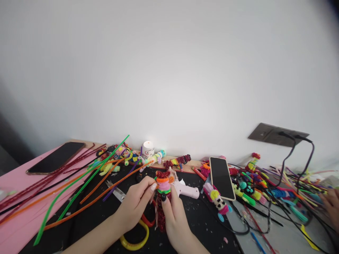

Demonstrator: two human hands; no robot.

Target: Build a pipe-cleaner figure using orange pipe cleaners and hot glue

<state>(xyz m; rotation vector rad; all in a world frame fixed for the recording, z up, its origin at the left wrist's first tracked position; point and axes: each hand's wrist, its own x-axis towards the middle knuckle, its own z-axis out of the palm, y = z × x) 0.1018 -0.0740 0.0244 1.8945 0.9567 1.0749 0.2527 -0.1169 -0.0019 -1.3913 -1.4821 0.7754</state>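
Observation:
A small pipe-cleaner figure (pixel 164 186) stands upright between my two hands, with bands of dark red tinsel, orange, pink and green and a small orange loop on its right side. My right hand (pixel 173 218) is closed round its middle, the thumb with a black nail across its front. At the figure's left edge, my left hand (pixel 137 201) pinches with thumb and forefinger; whatever small part lies between the fingertips is hidden. Just behind the figure lies a pale pink glue gun (pixel 188 191). Scissors with yellow and red handles (pixel 135 243) rest beneath my left hand, partly covered.
Loose green pipe cleaners (pixel 87 185) and orange ones cross the left side over a pink sheet (pixel 16 225). Two phones (pixel 56 157) flank the work. A white cup (pixel 148 149) stands by the wall. Cords hang from a socket plate (pixel 278 134). Another person's hand (pixel 331 204) is at far right.

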